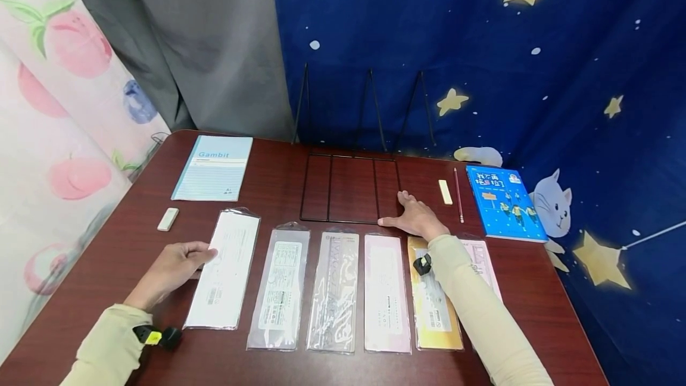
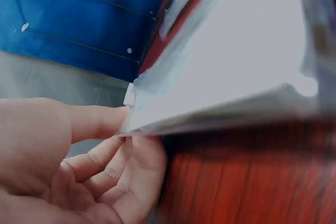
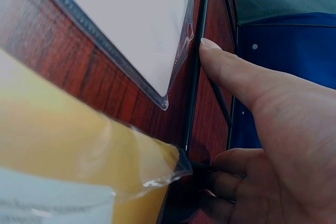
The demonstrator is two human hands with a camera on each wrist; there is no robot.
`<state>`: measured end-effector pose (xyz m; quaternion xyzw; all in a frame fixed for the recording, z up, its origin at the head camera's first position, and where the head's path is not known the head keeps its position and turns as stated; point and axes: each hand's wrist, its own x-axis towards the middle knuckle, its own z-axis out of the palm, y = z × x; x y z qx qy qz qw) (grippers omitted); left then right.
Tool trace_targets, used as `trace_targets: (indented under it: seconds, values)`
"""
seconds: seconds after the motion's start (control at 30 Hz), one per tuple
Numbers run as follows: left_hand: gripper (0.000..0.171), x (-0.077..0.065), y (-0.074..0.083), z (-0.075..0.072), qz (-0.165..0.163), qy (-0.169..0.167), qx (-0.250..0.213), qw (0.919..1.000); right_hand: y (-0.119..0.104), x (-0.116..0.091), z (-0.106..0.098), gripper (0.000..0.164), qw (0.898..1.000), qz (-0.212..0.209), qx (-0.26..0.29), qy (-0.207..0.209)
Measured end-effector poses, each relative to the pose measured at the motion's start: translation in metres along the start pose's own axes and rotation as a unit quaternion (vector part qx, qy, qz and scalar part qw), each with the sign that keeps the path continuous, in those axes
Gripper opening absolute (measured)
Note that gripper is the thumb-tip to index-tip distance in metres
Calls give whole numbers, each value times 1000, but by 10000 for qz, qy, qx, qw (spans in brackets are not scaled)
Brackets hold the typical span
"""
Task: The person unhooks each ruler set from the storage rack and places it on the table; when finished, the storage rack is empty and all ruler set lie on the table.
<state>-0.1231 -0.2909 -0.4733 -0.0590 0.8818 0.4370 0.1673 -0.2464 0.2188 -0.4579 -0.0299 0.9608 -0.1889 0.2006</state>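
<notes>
My left hand [image 1: 175, 267] pinches the left edge of a white packet in a clear plastic sleeve [image 1: 227, 273]. In the left wrist view the thumb lies on top of the packet's edge, the fingers beneath, and that edge is raised off the table. With thumb and fingers spread, my right hand [image 1: 415, 217] rests at the near right corner of a black wire rack [image 1: 351, 221]. The right wrist view has the thumb [image 3: 226, 64] against the rack's front bar. Below the right wrist lies a yellow packet [image 1: 447, 326], partly covered by the sleeve.
Between the hands lie a grey packet [image 1: 278, 290], a clear packet [image 1: 333, 290] and a pale pink packet [image 1: 387, 293]. Another pink packet [image 1: 485, 261] is partly behind the right arm. A notebook [image 1: 214, 171], erasers [image 1: 168, 219], a pencil [image 1: 458, 195] and a blue book [image 1: 506, 204] lie farther back.
</notes>
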Motion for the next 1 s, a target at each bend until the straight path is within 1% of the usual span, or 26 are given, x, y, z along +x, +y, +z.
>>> trace_targets:
  seconds: [0.1,0.2,0.27,0.3,0.37,0.5,0.63,0.77,0.93,1.0]
  values:
    - [47,-1,4,-1,68,181,656,9977,0,0,0,110,10000,-26,12,14]
    - [40,-4,11,-1,124,479,1346,9897,0,0,1,110,10000,-51,23,20]
    - [36,-5,14,-2,126,660,1646,9841,0,1,2,110,10000,-68,16,19]
    - [34,-5,16,-3,109,722,1724,9823,0,2,3,110,10000,-73,2,14]
    - [31,-5,17,-3,78,798,1816,9801,-1,3,3,110,10000,-96,-18,4]
    - [27,-1,19,-4,23,856,1872,9786,-1,5,1,110,9999,-134,-4,-24]
    - [32,6,25,-4,153,1061,1905,9758,-1,9,0,108,9999,-131,69,-7]
    - [37,10,31,-3,265,1245,1857,9743,1,12,3,109,9998,-136,132,-60]
    - [38,11,35,0,279,1265,1764,9758,2,15,7,110,9996,-149,228,-115]
    - [38,12,39,2,293,1213,1701,9775,3,15,8,110,9995,-122,258,-117]
